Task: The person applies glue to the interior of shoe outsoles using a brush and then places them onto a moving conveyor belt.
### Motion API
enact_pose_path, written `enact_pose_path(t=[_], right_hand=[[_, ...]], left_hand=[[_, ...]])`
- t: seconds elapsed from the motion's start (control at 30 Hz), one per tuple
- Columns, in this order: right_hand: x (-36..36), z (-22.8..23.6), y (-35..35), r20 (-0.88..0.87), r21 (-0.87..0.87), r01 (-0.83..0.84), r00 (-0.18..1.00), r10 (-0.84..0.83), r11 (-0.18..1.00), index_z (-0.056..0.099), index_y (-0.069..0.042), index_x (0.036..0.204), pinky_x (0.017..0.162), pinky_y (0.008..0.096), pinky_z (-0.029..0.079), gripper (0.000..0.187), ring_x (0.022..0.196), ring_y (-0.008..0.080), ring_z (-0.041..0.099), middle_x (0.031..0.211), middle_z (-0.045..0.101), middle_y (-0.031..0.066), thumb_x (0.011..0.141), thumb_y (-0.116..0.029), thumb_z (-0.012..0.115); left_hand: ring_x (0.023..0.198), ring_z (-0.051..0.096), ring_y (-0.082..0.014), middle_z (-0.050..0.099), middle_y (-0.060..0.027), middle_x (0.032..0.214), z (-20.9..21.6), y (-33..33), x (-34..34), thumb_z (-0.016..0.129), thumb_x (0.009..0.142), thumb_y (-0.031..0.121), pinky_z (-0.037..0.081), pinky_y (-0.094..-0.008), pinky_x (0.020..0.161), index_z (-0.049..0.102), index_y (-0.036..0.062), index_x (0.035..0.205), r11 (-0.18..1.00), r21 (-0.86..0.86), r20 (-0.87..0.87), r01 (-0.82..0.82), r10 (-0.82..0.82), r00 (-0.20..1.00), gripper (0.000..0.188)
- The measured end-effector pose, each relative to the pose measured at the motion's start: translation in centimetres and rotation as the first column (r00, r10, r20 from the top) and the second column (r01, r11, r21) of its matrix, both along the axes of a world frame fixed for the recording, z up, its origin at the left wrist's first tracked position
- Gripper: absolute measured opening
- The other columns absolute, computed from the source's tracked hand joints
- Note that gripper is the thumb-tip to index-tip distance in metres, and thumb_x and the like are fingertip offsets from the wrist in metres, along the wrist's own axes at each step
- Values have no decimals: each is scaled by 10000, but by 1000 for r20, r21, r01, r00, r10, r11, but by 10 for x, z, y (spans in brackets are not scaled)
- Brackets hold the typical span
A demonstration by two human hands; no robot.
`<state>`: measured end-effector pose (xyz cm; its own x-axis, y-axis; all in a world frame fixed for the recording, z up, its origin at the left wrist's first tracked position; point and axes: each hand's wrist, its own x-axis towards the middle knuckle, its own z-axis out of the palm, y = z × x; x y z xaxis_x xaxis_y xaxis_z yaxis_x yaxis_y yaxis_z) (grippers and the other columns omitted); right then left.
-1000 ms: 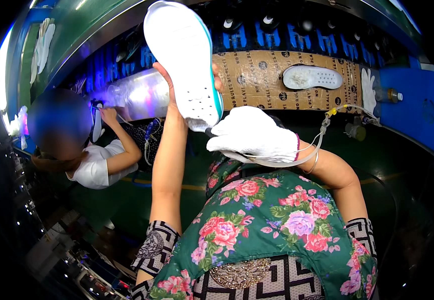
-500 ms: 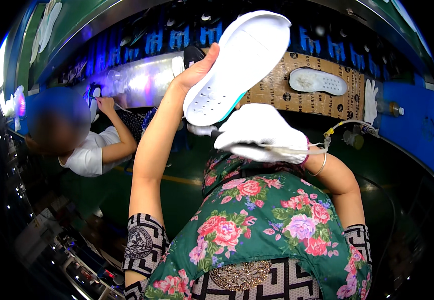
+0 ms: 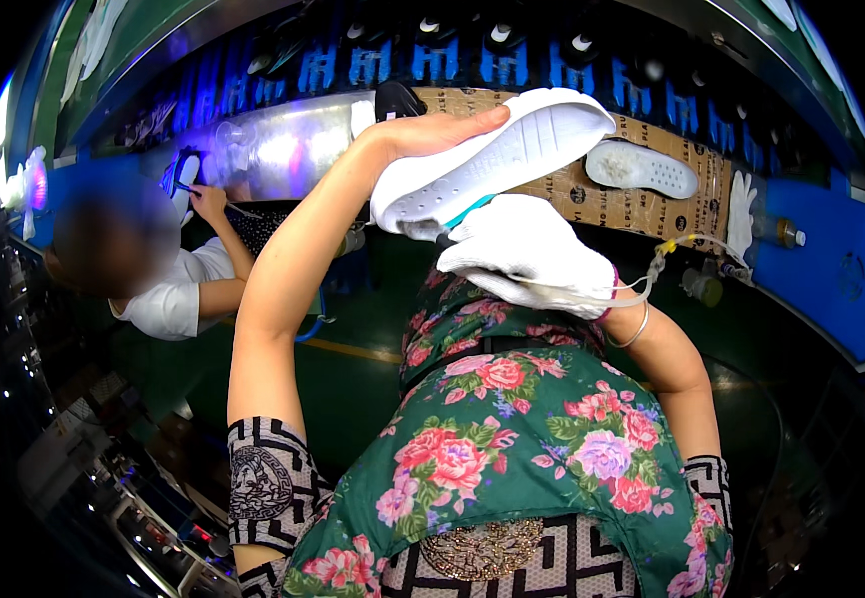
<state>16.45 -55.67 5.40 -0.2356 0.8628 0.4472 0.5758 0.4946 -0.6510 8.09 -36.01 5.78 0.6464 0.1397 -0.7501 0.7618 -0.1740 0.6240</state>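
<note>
My bare left hand (image 3: 437, 133) grips a white shoe sole (image 3: 512, 149) by its far side. The sole is tilted, its hollow inside with small heel holes and ribs facing me. A teal patch (image 3: 472, 209) shows at its near edge. My right hand (image 3: 527, 254), in a white knit glove, is closed around a tube-fed brush (image 3: 444, 239). Only the brush's dark neck shows; its tip is hidden at the sole's heel end. A thin clear tube (image 3: 642, 282) runs from the brush past my right wrist.
Another white sole (image 3: 642, 169) lies on the cardboard-covered bench (image 3: 542, 189). A black shoe (image 3: 397, 100) stands behind my left hand. Right are a white glove (image 3: 740, 214) and a bottle (image 3: 776, 231). Dark shoes on blue holders (image 3: 502, 65) line the back. A co-worker's hand (image 3: 210, 202) works at left.
The sole has been lowered and tipped over, its toe swinging right and toward me. My left hand has slid along its far side. The brush tip has gone from view at the heel.
</note>
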Motion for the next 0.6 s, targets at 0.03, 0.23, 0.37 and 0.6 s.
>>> enact_pose_path(t=[0.03,0.23,0.37,0.6], right_hand=[[1,0,0,1,0,-4,1000,4,1000,716,-166,1031,767,357,533,236,861,255,674,977,702,39,797,-135,732],[-3,12,-5,96,-94,103,991,-94,990,739,-156,958,732,340,523,213,812,254,672,915,708,37,750,-113,762],[-4,7,-8,-338,-199,151,917,-212,968,753,-148,920,684,320,534,127,746,206,668,817,677,48,793,-139,757],[27,19,2,-471,-217,460,723,-505,861,761,-16,954,707,249,531,166,784,129,675,875,727,70,789,-27,780]], left_hand=[[1243,559,-301,541,-235,1375,0,0,1,369,821,868,482,-382,986,542,44,1394,1000,0,1,-4,4,1000,1019],[1218,580,-329,559,-277,1333,-7,13,-1,410,850,822,502,-398,959,565,15,1362,998,-22,79,-51,53,995,969],[1172,614,-285,603,-219,1301,-12,4,-6,398,872,798,531,-373,922,577,59,1362,948,-141,165,-286,307,937,905],[1218,582,-235,575,-94,1367,-77,-2,-27,326,1006,609,487,-400,1030,397,105,1488,283,-953,180,-109,818,546,701]])
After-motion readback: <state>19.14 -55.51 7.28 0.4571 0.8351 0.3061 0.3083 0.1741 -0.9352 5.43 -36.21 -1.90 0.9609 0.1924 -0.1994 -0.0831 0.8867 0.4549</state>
